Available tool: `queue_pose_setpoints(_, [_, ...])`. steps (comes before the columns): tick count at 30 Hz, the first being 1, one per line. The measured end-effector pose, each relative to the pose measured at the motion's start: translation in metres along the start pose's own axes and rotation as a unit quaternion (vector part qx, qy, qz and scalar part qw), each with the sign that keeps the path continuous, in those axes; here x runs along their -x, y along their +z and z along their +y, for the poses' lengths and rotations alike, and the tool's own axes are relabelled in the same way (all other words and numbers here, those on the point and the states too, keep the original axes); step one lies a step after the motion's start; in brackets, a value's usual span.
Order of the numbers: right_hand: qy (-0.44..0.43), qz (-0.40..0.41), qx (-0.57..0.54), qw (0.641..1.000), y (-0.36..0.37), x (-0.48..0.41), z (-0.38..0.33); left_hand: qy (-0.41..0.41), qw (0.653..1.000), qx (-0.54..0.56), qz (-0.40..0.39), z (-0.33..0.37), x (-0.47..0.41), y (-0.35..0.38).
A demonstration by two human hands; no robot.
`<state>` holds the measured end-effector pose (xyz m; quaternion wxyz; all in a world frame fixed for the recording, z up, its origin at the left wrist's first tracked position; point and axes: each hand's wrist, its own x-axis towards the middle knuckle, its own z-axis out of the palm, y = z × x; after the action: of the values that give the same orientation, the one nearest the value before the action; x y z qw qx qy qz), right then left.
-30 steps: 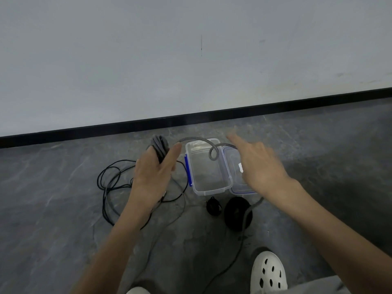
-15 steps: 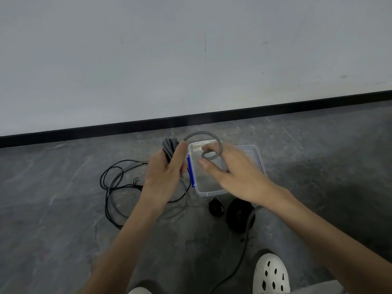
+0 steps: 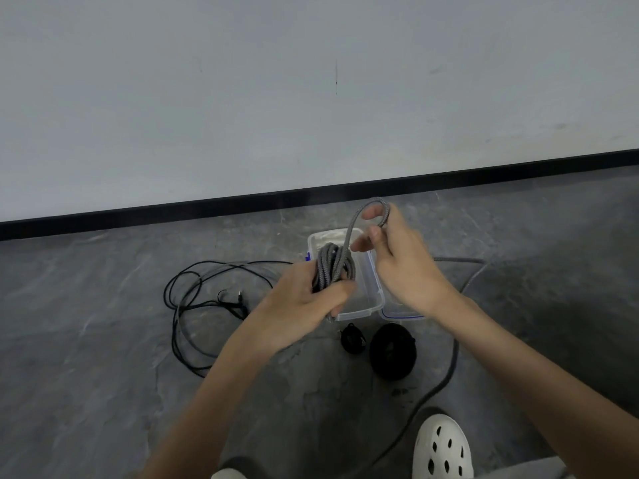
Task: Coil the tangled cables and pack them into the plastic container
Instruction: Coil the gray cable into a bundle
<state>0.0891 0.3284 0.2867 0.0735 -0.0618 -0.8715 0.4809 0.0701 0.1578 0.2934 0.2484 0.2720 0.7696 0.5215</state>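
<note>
So, roughly mid-task I'd say. The left hand (image 3: 304, 305) is wrapped around a bundle of grey braided cable (image 3: 333, 267), several turns already gathered, held right over the plastic container (image 3: 356, 315). The right hand (image 3: 401, 267) has its fingers curled on the next loop of that same cable, lifted just above the bundle, looks like it's about to be laid on. There's a fair bit of grey tail left though: it comes out behind the right wrist and snakes across the floor (image 3: 103, 375) down past the white clog (image 3: 442, 447).

The container sits open on the floor with its lid (image 3: 397, 311) lying just beside it on the right. As far as I can see nothing's packed in it yet, but the hands cover part of it, so not 100% sure.

Just in front of the container are a small black bundle (image 3: 352, 338) and a bigger black coil (image 3: 392, 350). My guess is those are done and only need dropping in. Over on the left a thin black cable (image 3: 193, 295) is sprawled in loose messy loops, untouched, so that one needs coiling too.

Brands or labels: nothing readable anywhere, no writing I can make out.
</note>
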Motion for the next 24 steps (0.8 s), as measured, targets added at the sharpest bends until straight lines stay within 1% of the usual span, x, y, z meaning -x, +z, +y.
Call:
queue_pose_setpoints(4, [0.000, -0.006, 0.008, 1.000, -0.002, -0.002, 0.004, 0.019, 0.998, 0.049, -0.044, 0.006, 0.002, -0.001])
queue_pose_setpoints(9, [0.007, -0.046, 0.063, 0.997, 0.000, -0.005, 0.010, 0.020, 0.988, 0.128, -0.085, 0.005, 0.003, -0.001])
queue_pose_setpoints(12, [-0.004, -0.016, 0.022, 1.000, -0.002, -0.005, 0.007, 0.004, 0.984, 0.141, -0.106, 0.001, 0.003, -0.003])
queue_pose_setpoints(15, [-0.046, 0.033, -0.009, 0.998, -0.002, -0.005, 0.003, -0.028, 0.973, 0.175, -0.148, -0.002, 0.004, 0.000])
queue_pose_setpoints(18, [-0.040, 0.036, -0.006, 0.999, -0.002, -0.007, 0.003, -0.032, 0.965, 0.216, -0.149, -0.004, 0.003, 0.001])
queue_pose_setpoints(20, [-0.001, 0.002, 0.033, 0.999, -0.003, -0.008, 0.006, -0.021, 0.960, 0.247, -0.132, -0.004, 0.003, -0.002])
queue_pose_setpoints(22, [0.043, -0.066, 0.073, 0.994, -0.003, -0.008, 0.009, -0.010, 0.962, 0.253, -0.106, -0.006, 0.002, -0.007])
queue_pose_setpoints(24, [0.080, -0.131, 0.072, 0.986, -0.001, -0.008, 0.008, 0.002, 0.968, 0.239, -0.082, -0.008, 0.001, -0.008])
